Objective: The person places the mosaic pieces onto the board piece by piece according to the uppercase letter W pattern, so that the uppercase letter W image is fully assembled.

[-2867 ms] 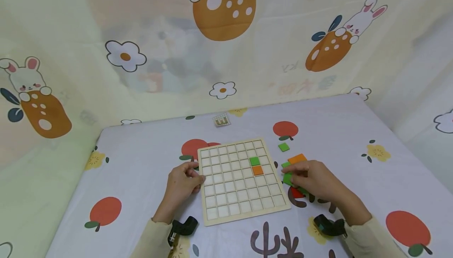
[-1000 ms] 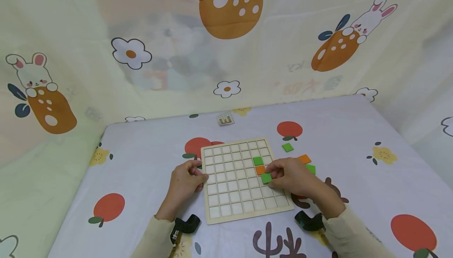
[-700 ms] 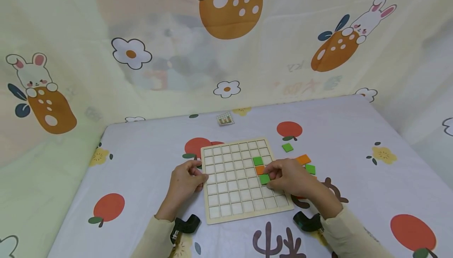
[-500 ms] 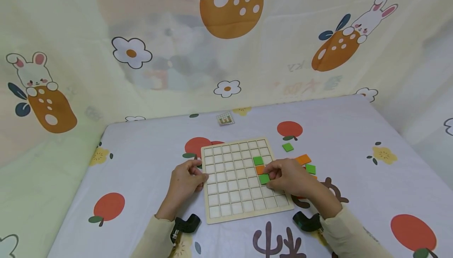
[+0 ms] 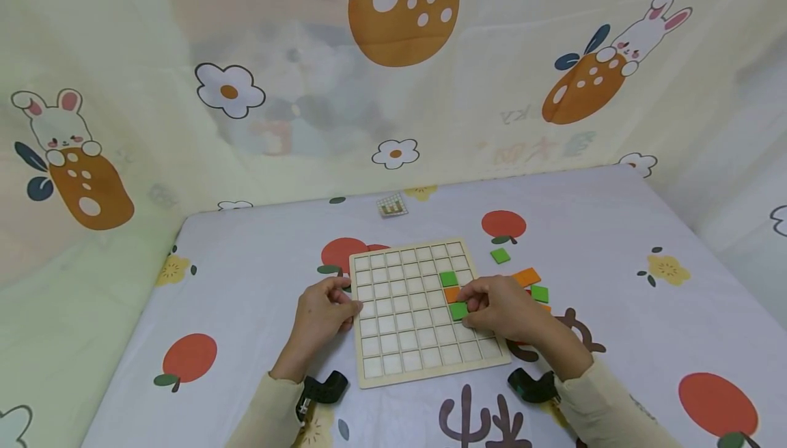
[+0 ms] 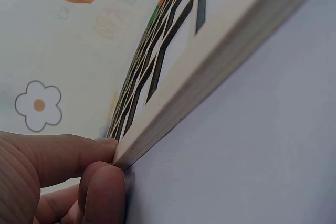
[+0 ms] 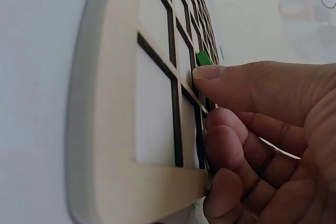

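A square wooden grid board (image 5: 430,371) lies on the table. My left hand (image 5: 322,315) holds its left edge; in the left wrist view the fingertips (image 6: 105,190) press right at the board's side. My right hand (image 5: 507,308) reaches over the board's right side, thumb and finger pinching a green square tile (image 5: 458,311) at a cell in line below an orange tile (image 5: 451,294). Above that orange one sits another green tile (image 5: 448,278). The right wrist view shows the thumb against the pinched tile's edge (image 7: 203,57), the other fingers curled below.
Loose tiles lie right of the board, partly hidden by my right hand: orange (image 5: 527,276), green (image 5: 539,294) and some red. One green tile (image 5: 501,255) lies apart behind them. A small grid-patterned card (image 5: 392,205) lies near the table's back edge.
My right hand has moved left from the loose tiles to the board with a green tile, then shifted it slightly left to below the orange one. My left hand stays at the board's edge.
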`<state>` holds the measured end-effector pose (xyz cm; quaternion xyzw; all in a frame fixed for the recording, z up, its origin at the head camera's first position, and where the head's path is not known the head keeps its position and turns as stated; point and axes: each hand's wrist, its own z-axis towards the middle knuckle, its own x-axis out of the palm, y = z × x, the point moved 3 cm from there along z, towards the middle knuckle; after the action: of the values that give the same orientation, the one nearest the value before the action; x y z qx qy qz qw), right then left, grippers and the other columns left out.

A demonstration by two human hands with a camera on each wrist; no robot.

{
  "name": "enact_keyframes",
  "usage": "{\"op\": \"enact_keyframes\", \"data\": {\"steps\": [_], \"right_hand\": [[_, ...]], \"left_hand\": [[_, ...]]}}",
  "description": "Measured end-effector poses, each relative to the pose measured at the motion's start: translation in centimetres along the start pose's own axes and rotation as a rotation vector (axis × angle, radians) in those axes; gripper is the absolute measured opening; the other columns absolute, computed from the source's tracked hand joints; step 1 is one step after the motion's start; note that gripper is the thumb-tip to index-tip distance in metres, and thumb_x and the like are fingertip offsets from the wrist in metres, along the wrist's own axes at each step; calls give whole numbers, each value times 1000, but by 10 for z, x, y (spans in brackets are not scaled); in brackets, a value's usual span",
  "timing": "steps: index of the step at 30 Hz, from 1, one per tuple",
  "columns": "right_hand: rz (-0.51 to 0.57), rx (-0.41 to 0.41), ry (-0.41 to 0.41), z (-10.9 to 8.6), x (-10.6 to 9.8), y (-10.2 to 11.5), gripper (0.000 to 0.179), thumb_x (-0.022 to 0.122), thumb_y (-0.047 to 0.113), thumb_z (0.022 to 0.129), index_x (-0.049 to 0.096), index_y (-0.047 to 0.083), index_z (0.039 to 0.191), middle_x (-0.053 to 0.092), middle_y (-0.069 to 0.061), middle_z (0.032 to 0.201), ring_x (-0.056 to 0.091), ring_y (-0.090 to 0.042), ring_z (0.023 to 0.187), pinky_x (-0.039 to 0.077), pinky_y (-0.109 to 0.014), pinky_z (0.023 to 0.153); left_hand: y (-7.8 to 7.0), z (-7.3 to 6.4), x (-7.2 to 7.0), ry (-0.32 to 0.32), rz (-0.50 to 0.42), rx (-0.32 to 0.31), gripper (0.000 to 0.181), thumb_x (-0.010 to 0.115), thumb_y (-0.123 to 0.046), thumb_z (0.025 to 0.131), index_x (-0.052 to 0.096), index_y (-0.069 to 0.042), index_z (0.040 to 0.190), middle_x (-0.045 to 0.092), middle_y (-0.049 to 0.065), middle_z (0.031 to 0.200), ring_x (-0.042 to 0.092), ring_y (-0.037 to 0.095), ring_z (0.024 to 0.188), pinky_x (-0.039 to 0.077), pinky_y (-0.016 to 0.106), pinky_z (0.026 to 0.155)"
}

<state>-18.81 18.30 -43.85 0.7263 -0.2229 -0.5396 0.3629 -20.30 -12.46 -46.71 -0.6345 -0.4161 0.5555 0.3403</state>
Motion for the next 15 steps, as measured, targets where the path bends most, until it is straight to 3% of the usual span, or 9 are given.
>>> {"op": "enact_keyframes", "data": {"steps": [15], "right_hand": [[-17, 27, -6, 1, 2, -1, 23, 83, 2, 81, 76, 8, 102, 60, -1, 80, 56, -19, 78, 49, -26, 65]], "left_hand": [[2, 1, 0, 6, -7, 15, 45, 81, -2, 86, 67, 2, 129, 63, 7, 78, 59, 12, 53, 50, 22, 50]]}}
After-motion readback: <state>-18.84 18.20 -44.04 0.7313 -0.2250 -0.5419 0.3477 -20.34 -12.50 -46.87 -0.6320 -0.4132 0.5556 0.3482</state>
